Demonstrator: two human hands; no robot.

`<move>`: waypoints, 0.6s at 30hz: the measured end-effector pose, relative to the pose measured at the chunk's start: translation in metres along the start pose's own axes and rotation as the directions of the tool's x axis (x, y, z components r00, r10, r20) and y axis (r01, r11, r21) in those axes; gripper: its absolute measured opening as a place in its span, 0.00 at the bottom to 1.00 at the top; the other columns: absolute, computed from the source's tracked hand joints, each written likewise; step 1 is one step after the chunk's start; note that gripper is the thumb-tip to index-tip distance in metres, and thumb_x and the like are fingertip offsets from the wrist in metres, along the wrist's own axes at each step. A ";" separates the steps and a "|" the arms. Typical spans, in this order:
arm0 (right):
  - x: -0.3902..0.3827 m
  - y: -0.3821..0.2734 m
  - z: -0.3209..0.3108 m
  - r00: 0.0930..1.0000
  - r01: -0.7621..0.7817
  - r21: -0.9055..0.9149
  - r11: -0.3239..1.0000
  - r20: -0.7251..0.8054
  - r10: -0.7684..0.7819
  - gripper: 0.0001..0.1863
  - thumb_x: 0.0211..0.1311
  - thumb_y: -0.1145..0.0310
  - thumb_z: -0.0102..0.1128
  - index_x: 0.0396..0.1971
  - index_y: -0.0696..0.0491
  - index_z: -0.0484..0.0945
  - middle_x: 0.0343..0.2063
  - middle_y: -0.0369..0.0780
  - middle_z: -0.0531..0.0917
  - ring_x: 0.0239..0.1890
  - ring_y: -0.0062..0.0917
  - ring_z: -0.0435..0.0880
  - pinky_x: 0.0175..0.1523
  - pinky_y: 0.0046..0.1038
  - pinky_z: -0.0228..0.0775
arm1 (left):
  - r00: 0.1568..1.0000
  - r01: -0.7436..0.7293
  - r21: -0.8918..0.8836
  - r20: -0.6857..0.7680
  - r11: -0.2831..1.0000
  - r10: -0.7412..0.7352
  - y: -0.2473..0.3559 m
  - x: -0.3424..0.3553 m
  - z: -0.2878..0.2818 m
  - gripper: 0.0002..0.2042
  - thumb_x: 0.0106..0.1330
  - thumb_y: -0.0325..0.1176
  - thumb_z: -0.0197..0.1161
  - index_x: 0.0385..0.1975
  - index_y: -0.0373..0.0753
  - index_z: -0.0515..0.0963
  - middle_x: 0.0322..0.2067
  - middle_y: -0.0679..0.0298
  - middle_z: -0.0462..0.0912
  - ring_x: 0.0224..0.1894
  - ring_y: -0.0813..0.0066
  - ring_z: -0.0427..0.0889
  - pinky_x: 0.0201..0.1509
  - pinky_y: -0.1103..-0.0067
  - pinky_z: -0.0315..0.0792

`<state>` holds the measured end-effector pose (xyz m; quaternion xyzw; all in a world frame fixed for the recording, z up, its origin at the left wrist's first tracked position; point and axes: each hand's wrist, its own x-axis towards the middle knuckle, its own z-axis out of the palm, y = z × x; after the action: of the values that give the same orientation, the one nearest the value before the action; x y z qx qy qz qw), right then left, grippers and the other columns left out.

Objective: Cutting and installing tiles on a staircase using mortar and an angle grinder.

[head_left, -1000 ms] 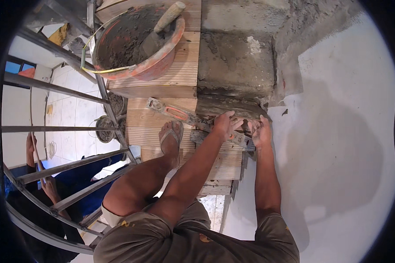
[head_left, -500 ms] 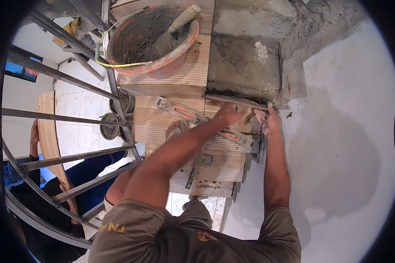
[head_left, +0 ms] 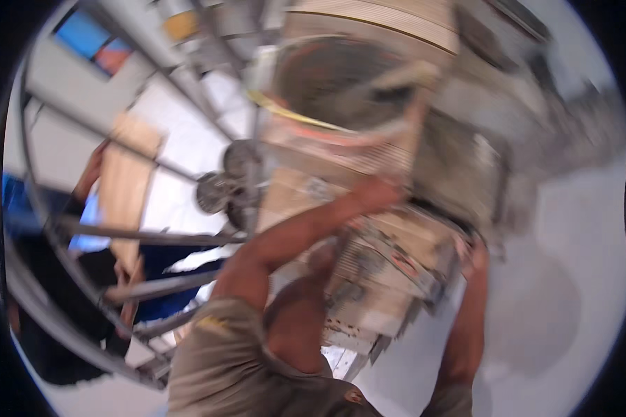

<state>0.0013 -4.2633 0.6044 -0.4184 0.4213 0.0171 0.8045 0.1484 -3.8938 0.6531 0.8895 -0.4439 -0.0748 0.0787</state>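
Motion blurs much of the view. My left hand (head_left: 384, 192) is at the left end of the riser, just below the bucket; its fingers are smeared. By the wall, my right hand (head_left: 474, 254) is at the right end of the wood-look step tile (head_left: 428, 233), its fingers too blurred to read. Between and below my hands, a spirit level (head_left: 400, 258) lies slantwise across the tiled steps. Above my left hand stands an orange-rimmed bucket (head_left: 327, 144) of grey mortar (head_left: 320, 80), with a trowel (head_left: 417, 72) resting in it, handle up to the right.
A bare mortar step (head_left: 459, 163) lies beyond my hands, against the white wall (head_left: 577, 229). Metal railing bars (head_left: 153, 238) run along the left. Behind them, another person holds a wood-look tile (head_left: 129, 184). Small mortar-stained buckets (head_left: 215, 192) stand on the floor below.
The whole view has swung, shifting the steps and bucket to the right and blurring. My left hand has moved leftward along the step edge, away from my right hand, which stays by the wall.
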 end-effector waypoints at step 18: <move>0.008 -0.025 0.012 0.996 -0.022 -0.171 0.985 -0.088 0.007 0.23 0.79 0.55 0.43 0.49 0.63 0.75 0.41 0.49 0.87 0.38 0.31 0.90 0.40 0.24 0.88 | 0.775 -0.386 0.176 -0.470 0.905 0.422 -0.035 0.021 0.015 0.06 0.64 0.40 0.59 0.27 0.49 0.72 0.42 0.69 0.70 0.52 0.64 0.70 0.52 0.68 0.68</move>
<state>0.0236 -4.2738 0.6188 -0.4837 0.4558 0.0409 0.7460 0.1849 -3.8908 0.6295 0.7641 -0.5913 0.1907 0.1736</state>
